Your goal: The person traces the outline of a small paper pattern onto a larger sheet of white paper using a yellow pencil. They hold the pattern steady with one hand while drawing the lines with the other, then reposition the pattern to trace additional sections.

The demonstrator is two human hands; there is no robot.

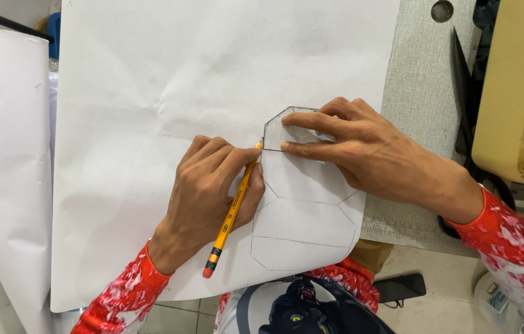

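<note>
Grey table (420, 93): one paper sheet (200, 74), one pencil (232, 210), two hands.

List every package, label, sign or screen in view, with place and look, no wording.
Pencil: held in the left hand, yellow, with a small dark printed mark on its side.
Dark flat device: bottom edge right of centre; whether it has a screen cannot be told.
No packages or signs.

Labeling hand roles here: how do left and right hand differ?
The left hand grips a yellow pencil, fingers curled, tip at the template's edge; the right hand holds nothing, lying flat with fingers extended on the clear template. Both rest on the white paper and wear red-and-white sleeves.
</note>
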